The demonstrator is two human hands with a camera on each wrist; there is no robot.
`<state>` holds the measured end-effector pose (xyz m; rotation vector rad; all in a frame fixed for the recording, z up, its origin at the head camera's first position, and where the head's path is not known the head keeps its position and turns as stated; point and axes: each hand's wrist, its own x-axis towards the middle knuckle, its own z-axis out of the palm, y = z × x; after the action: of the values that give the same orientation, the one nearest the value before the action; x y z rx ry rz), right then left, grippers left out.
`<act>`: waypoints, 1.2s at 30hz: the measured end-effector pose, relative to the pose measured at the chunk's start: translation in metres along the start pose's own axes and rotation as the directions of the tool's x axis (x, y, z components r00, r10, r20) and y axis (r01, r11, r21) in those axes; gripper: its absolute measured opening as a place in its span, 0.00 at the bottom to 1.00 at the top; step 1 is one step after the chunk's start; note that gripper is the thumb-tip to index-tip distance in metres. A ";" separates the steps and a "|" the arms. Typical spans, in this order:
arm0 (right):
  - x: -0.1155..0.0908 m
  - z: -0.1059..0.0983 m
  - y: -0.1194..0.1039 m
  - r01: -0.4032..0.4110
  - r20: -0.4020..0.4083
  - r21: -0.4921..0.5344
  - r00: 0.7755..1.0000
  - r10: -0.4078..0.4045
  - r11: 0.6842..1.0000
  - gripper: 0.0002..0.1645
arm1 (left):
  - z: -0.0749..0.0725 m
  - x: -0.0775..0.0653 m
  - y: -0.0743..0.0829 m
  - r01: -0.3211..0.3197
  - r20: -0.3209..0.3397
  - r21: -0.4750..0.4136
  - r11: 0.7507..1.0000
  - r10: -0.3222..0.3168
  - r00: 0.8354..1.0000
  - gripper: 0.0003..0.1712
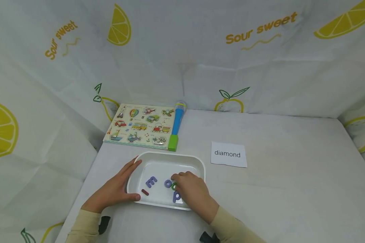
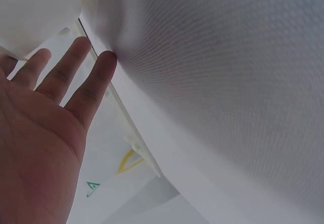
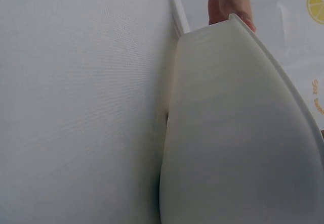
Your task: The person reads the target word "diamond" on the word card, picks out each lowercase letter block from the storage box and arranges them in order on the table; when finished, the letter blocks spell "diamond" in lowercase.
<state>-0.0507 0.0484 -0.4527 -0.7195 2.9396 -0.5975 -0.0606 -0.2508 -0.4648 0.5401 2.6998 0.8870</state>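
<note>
A white tray (image 1: 165, 204) lies on the table with several plastic letters in it. My left hand (image 1: 114, 189) spans its left end, thumb at the front corner and fingers along the rear-left rim. In the left wrist view the fingers of that hand look nearly straight. My right hand (image 1: 196, 195) reaches over the tray's right side, curled fingers pinching a green letter (image 1: 174, 186) that the hand partly hides. Beside it lie a purple o (image 1: 168, 183) and a purple p-shaped letter (image 1: 176, 196). Farther left are a purple m (image 1: 151, 182) and a dark red bar-shaped letter (image 1: 145, 192).
Right of the tray lies a paper card (image 1: 228, 154) printed "diamond". Behind the tray is a picture puzzle board (image 1: 140, 126) with vehicles. A blue toy microphone (image 1: 177, 121) with a green end lies along the board's right edge. Lemon-printed cloth (image 1: 197, 77) hangs behind the table.
</note>
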 end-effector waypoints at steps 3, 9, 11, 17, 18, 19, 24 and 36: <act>0.000 0.000 -0.001 0.009 -0.002 -0.001 1.000 -0.009 1.000 0.14 | -0.001 -0.001 0.000 0.000 -0.002 0.003 1.000 0.000 1.000 0.69; 0.001 -0.001 -0.005 0.044 0.004 -0.015 0.999 -0.044 0.999 0.14 | -0.001 -0.003 0.002 -0.006 -0.015 0.008 1.000 0.006 1.000 0.68; 0.001 -0.001 -0.005 0.055 0.006 -0.022 0.998 -0.055 0.998 0.14 | -0.001 -0.004 0.002 -0.010 -0.020 0.010 1.000 0.010 1.000 0.68; 0.002 0.000 -0.004 0.078 -0.016 -0.043 0.997 -0.079 0.996 0.13 | -0.002 -0.005 0.004 -0.009 -0.029 0.006 1.000 0.009 1.000 0.68; 0.002 0.001 -0.004 0.082 -0.019 -0.045 0.996 -0.082 0.996 0.13 | -0.002 -0.005 0.004 -0.007 -0.029 0.005 1.000 0.007 1.000 0.68; 0.002 0.001 -0.004 0.083 -0.021 -0.044 0.996 -0.084 0.996 0.13 | -0.002 -0.004 0.004 -0.005 -0.028 0.004 1.000 0.005 1.000 0.67; 0.002 0.001 -0.002 0.093 -0.016 -0.034 0.995 -0.094 0.995 0.13 | 0.000 -0.002 0.003 -0.004 -0.017 0.011 1.000 0.005 1.000 0.67; -0.001 0.000 -0.001 0.094 0.024 -0.011 0.995 -0.094 0.996 0.12 | 0.001 -0.003 0.003 0.010 -0.006 0.029 1.000 -0.009 1.000 0.66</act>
<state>-0.0496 0.0482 -0.4527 -0.8640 2.9040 -0.5746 -0.0565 -0.2493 -0.4629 0.5309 2.7222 0.8499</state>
